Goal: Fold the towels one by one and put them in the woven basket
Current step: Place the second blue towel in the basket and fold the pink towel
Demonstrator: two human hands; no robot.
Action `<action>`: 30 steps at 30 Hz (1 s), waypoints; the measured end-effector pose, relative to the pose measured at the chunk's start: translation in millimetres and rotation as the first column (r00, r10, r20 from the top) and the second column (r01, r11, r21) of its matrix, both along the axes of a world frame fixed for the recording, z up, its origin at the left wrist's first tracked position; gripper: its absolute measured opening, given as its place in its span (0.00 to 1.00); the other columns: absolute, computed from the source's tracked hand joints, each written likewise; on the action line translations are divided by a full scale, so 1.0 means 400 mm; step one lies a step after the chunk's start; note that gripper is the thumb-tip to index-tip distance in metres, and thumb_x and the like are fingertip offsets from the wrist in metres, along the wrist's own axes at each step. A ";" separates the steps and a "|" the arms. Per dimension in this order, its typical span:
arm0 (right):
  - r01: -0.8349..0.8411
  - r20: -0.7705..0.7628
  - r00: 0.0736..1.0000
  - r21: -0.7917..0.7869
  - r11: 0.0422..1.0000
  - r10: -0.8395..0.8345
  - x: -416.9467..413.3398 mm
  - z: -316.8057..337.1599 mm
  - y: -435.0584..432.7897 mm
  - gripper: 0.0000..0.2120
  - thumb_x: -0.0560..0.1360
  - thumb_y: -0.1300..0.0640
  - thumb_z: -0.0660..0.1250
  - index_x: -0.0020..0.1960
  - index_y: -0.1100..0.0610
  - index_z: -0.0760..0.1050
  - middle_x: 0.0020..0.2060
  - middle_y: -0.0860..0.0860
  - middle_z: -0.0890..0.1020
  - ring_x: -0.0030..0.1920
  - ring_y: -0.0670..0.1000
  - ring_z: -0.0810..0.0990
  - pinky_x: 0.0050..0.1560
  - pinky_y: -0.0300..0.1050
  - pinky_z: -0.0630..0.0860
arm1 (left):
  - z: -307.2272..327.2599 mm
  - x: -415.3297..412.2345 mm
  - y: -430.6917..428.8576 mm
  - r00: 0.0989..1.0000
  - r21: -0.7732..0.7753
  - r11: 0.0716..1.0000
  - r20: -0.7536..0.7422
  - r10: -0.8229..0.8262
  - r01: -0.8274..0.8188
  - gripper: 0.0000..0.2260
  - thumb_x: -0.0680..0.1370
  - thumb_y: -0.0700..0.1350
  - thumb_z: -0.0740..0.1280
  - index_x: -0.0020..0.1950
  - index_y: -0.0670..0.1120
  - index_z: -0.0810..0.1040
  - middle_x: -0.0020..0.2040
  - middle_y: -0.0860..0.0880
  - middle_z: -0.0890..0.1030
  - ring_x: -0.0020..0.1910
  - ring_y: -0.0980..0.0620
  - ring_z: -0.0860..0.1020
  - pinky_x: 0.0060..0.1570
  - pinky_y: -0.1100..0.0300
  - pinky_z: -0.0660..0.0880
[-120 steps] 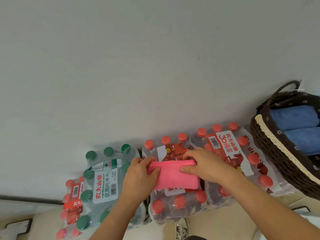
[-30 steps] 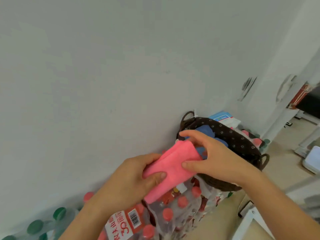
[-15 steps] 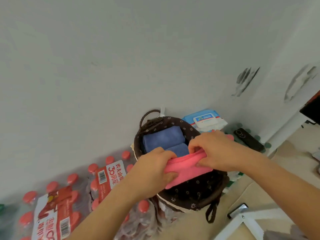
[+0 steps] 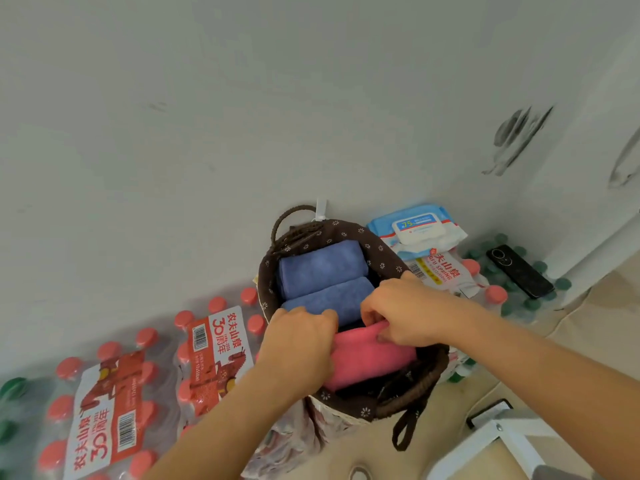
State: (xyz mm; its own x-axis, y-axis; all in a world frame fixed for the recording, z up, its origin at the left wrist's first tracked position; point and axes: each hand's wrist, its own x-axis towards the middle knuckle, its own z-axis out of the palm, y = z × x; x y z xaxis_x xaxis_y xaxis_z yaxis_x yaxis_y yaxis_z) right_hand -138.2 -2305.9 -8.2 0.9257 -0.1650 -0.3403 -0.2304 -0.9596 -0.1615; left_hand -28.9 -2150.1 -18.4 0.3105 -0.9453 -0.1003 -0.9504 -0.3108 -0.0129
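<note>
The dark brown woven basket [image 4: 412,396], lined with flowered cloth, stands against the wall on packs of bottles. Two folded blue towels [image 4: 320,271] lie side by side in its far half. A folded pink towel [image 4: 370,358] sits in the near half, just inside the rim. My left hand [image 4: 298,344] grips the pink towel's left end, with the fingers curled over its top edge. On the towel's upper right edge my right hand [image 4: 401,313] pinches the cloth. Part of the pink towel is hidden under both hands.
Shrink-wrapped packs of red-capped water bottles [image 4: 114,403] fill the floor to the left. A pack of wet wipes [image 4: 419,230] and a black phone [image 4: 519,270] lie right of the basket. A white frame [image 4: 498,441] stands at the lower right.
The pink towel went from the bottle packs over to the basket; in the last half second both hands lowered it from above the rim into the near half.
</note>
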 end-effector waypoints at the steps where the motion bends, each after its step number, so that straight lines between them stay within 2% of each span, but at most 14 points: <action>1: -0.009 -0.007 1.000 -0.015 1.000 0.009 0.004 -0.002 0.000 0.07 0.72 0.51 0.67 0.50 0.48 0.75 0.44 0.45 0.80 0.50 0.51 0.75 0.54 0.50 0.66 | -0.003 -0.002 -0.003 1.000 0.005 1.000 -0.007 0.012 -0.012 0.05 0.75 0.46 0.60 0.50 0.49 0.73 0.43 0.48 0.80 0.44 0.47 0.76 0.40 0.56 0.61; 4: -0.066 0.000 0.998 -0.129 0.989 0.066 0.021 -0.008 0.007 0.07 0.72 0.51 0.67 0.50 0.49 0.76 0.42 0.46 0.80 0.49 0.52 0.76 0.51 0.50 0.63 | -0.009 -0.001 -0.010 0.999 0.037 0.998 -0.007 0.044 -0.044 0.02 0.75 0.45 0.61 0.43 0.50 0.70 0.42 0.48 0.80 0.42 0.47 0.76 0.36 0.56 0.63; 7: -0.100 0.067 0.991 -0.245 0.964 0.119 0.028 -0.023 0.012 0.07 0.71 0.50 0.68 0.47 0.50 0.75 0.42 0.48 0.79 0.49 0.52 0.75 0.46 0.49 0.59 | -0.018 0.001 -0.015 0.999 0.022 0.999 0.009 0.038 -0.039 0.01 0.74 0.45 0.63 0.42 0.50 0.72 0.42 0.48 0.80 0.42 0.47 0.77 0.36 0.56 0.63; 9: -0.099 0.168 0.974 -0.293 0.951 0.153 0.025 -0.044 0.010 0.10 0.68 0.51 0.70 0.47 0.52 0.73 0.43 0.50 0.78 0.49 0.53 0.74 0.44 0.49 0.59 | -0.014 0.002 -0.019 0.999 0.024 0.999 0.040 -0.024 0.023 0.07 0.66 0.44 0.71 0.40 0.49 0.74 0.37 0.49 0.78 0.39 0.47 0.76 0.35 0.57 0.61; 11: -0.081 0.245 0.954 -0.342 0.936 0.172 0.022 -0.051 0.006 0.16 0.63 0.53 0.74 0.47 0.53 0.72 0.44 0.52 0.76 0.46 0.54 0.74 0.40 0.48 0.65 | -0.022 0.009 -0.027 0.991 -0.021 0.997 0.108 -0.074 0.077 0.16 0.55 0.43 0.77 0.38 0.48 0.75 0.34 0.49 0.74 0.35 0.48 0.74 0.32 0.58 0.59; 12: -0.080 0.264 0.948 -0.342 0.936 0.178 0.024 -0.050 0.005 0.17 0.62 0.54 0.74 0.48 0.54 0.71 0.45 0.52 0.75 0.46 0.54 0.74 0.39 0.49 0.67 | -0.027 0.012 -0.031 0.989 -0.052 0.996 0.128 -0.071 0.079 0.18 0.54 0.43 0.77 0.40 0.47 0.76 0.35 0.48 0.74 0.34 0.48 0.73 0.31 0.57 0.59; 16: -0.141 0.227 0.952 -0.276 0.951 0.207 0.033 -0.052 0.002 0.14 0.68 0.57 0.70 0.52 0.53 0.71 0.47 0.51 0.75 0.47 0.54 0.76 0.41 0.49 0.63 | -0.052 0.017 -0.038 0.998 -0.021 0.999 0.038 -0.040 0.041 0.11 0.72 0.41 0.67 0.54 0.46 0.73 0.50 0.46 0.74 0.47 0.46 0.73 0.40 0.55 0.70; 18: -0.179 0.169 0.958 -0.277 0.944 0.231 0.039 -0.042 0.002 0.09 0.71 0.55 0.67 0.51 0.54 0.73 0.46 0.51 0.76 0.47 0.55 0.77 0.43 0.49 0.59 | -0.055 0.026 -0.046 0.997 0.022 0.997 -0.005 -0.072 0.072 0.08 0.75 0.40 0.62 0.53 0.46 0.73 0.53 0.46 0.74 0.50 0.45 0.74 0.47 0.52 0.74; 21: -0.233 0.067 0.962 -0.313 0.921 0.266 0.045 -0.036 -0.007 0.06 0.74 0.54 0.64 0.48 0.53 0.77 0.45 0.50 0.78 0.46 0.55 0.77 0.43 0.47 0.56 | -0.055 0.041 -0.059 0.989 0.046 0.988 -0.030 -0.145 0.147 0.10 0.76 0.40 0.59 0.53 0.46 0.77 0.53 0.47 0.76 0.50 0.46 0.75 0.49 0.53 0.72; 23: -0.289 0.018 0.949 -0.359 0.888 0.316 0.043 -0.036 -0.003 0.01 0.68 0.54 0.69 0.38 0.52 0.78 0.37 0.49 0.78 0.39 0.54 0.78 0.40 0.47 0.58 | -0.057 0.047 -0.057 0.984 0.054 0.983 -0.046 -0.172 0.174 0.12 0.76 0.41 0.59 0.54 0.48 0.78 0.54 0.48 0.76 0.49 0.47 0.75 0.48 0.55 0.71; 25: -0.271 0.022 0.952 -0.403 0.874 0.305 0.038 -0.051 -0.007 0.08 0.58 0.53 0.75 0.27 0.51 0.75 0.27 0.46 0.74 0.32 0.51 0.75 0.35 0.46 0.59 | -0.053 0.050 -0.053 0.985 0.057 0.985 -0.056 -0.162 0.165 0.12 0.75 0.42 0.59 0.55 0.48 0.77 0.54 0.48 0.76 0.50 0.47 0.75 0.47 0.54 0.71; 26: -0.246 0.042 0.957 -0.403 0.881 0.286 0.039 -0.055 -0.010 0.08 0.57 0.53 0.75 0.27 0.50 0.75 0.27 0.46 0.74 0.32 0.51 0.75 0.35 0.46 0.59 | -0.046 0.055 -0.054 0.988 0.040 0.989 -0.075 -0.137 0.140 0.11 0.75 0.43 0.60 0.56 0.48 0.77 0.53 0.48 0.76 0.50 0.47 0.75 0.46 0.54 0.72; 28: -0.234 0.034 0.965 -0.347 0.908 0.262 0.033 -0.064 -0.006 0.02 0.64 0.53 0.71 0.35 0.50 0.78 0.34 0.48 0.77 0.39 0.53 0.77 0.39 0.48 0.58 | -0.026 0.077 -0.068 0.995 -0.010 0.999 -0.093 -0.044 0.043 0.10 0.75 0.45 0.62 0.55 0.47 0.76 0.52 0.48 0.77 0.50 0.46 0.77 0.46 0.53 0.73; 30: -0.184 0.064 0.975 -0.297 0.937 0.212 0.029 -0.066 -0.003 0.06 0.71 0.55 0.65 0.46 0.53 0.79 0.43 0.51 0.77 0.44 0.56 0.78 0.43 0.49 0.57 | -0.004 0.107 -0.088 1.000 0.005 1.000 -0.005 0.017 -0.017 0.06 0.76 0.47 0.61 0.49 0.45 0.75 0.48 0.47 0.79 0.45 0.46 0.77 0.40 0.55 0.69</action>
